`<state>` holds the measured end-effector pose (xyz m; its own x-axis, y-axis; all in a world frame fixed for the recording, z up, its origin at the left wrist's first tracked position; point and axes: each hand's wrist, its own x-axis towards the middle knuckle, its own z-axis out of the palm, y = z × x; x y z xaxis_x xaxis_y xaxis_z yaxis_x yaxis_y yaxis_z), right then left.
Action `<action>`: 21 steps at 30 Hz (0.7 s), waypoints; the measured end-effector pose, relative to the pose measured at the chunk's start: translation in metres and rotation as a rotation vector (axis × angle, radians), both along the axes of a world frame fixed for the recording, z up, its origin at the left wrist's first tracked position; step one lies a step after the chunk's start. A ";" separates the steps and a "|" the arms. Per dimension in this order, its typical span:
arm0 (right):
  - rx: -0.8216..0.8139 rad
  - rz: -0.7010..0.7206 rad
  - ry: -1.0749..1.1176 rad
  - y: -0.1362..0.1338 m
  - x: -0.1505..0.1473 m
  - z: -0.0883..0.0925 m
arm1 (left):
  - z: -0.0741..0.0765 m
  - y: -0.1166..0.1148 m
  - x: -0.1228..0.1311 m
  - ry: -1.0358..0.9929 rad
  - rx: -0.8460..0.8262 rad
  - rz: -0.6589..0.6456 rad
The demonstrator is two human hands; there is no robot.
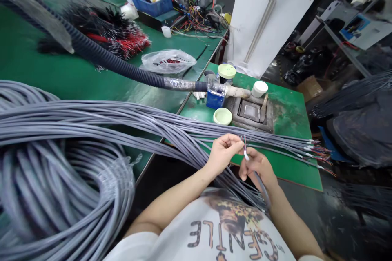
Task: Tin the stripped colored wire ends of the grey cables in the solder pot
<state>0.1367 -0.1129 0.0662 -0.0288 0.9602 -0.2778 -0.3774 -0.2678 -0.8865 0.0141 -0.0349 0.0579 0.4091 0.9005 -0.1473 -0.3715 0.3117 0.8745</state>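
Observation:
Close in front of my chest, a grey cable [259,183] ends in a white-wrapped tip with thin coloured wires [243,139] fanning upward. My left hand [225,151] pinches these wires between thumb and fingers. Curled around the cable just below its white end is my right hand [259,168]. Beyond both hands a thick bundle of grey cables [171,124] crosses from the left. On the right, the bundle's stripped ends [320,151] show white bands and loose coloured wires.
A solder pot [251,111] sits on the green board beyond my hands, with a pale green lid [222,116] and a white jar [259,88] beside it. A corrugated hose [131,69] reaches over from the upper left. Coiled cable [61,195] fills the lower left.

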 end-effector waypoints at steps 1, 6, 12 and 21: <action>-0.007 -0.003 0.059 0.004 -0.001 0.002 | 0.001 -0.001 -0.001 0.015 0.026 0.016; 0.036 -0.034 0.144 0.021 -0.006 0.007 | 0.000 -0.002 -0.004 0.072 0.119 0.119; 0.120 -0.105 -0.032 0.041 -0.008 0.005 | -0.001 0.002 -0.005 -0.008 0.081 0.130; 0.114 0.033 -0.176 0.078 -0.003 0.010 | -0.013 0.019 -0.007 -0.062 0.163 0.242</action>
<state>0.1334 -0.0349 0.0766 -0.0216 0.9850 -0.1712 -0.2070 -0.1720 -0.9631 0.0072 -0.0163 0.0447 0.1828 0.9828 0.0255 -0.4724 0.0651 0.8790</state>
